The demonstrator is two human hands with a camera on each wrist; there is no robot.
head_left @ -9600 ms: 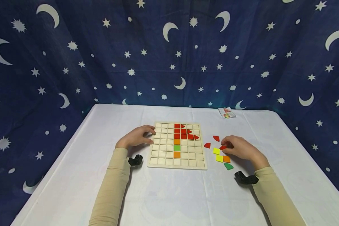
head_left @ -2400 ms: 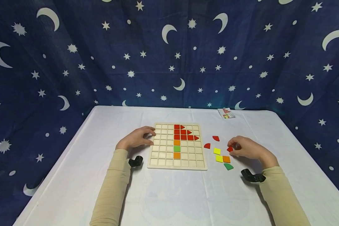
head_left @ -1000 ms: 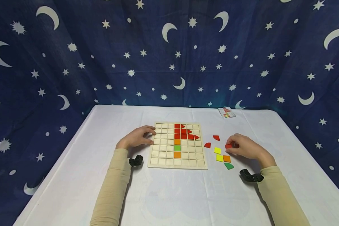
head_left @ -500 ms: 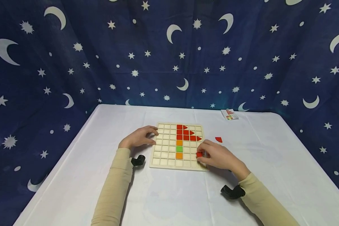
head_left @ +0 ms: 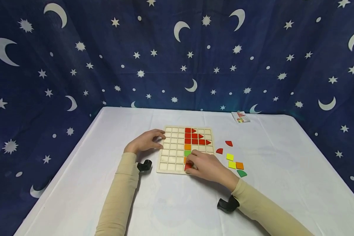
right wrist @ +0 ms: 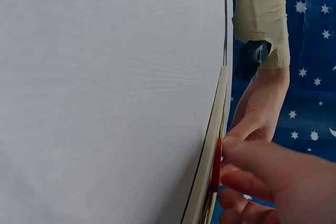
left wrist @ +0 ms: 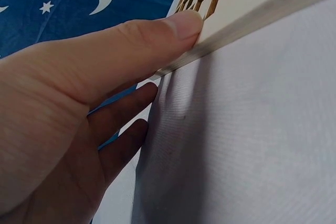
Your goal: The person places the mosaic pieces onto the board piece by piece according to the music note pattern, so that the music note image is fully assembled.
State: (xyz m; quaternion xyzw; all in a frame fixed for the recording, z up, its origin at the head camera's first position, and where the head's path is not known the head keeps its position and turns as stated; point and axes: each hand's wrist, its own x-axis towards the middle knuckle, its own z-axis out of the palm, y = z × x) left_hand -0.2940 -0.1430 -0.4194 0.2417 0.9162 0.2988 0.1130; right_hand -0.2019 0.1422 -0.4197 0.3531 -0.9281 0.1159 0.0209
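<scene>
My right hand [head_left: 210, 166] pinches a small red tile [head_left: 187, 167] at the bottom cell of the fourth column of a wooden grid board [head_left: 171, 159]. In the right wrist view the tile [right wrist: 216, 167] shows edge-on along the board's front, with thumb and fingers at it. Above it in that column are an orange tile [head_left: 187, 147] and a green tile [head_left: 187, 152]; my fingers partly cover another orange one. Red squares and triangles [head_left: 195, 141] fill part of the upper rows. My left hand [head_left: 146, 141] steadies the left edge, its thumb [left wrist: 185, 23] resting on the rim.
Loose pieces lie right of the board: two red quarter-rounds [head_left: 219, 151], two yellow squares [head_left: 230, 156], an orange square [head_left: 239, 165] and a green quarter-round [head_left: 241, 173]. A printed card [head_left: 240, 117] sits at the table's back right. A starry blue curtain [head_left: 153, 82] hangs behind.
The right hand picked up a red piece, turned it beside the loose tiles, then carried it left to the board's bottom row. The left hand has stayed at the left edge.
</scene>
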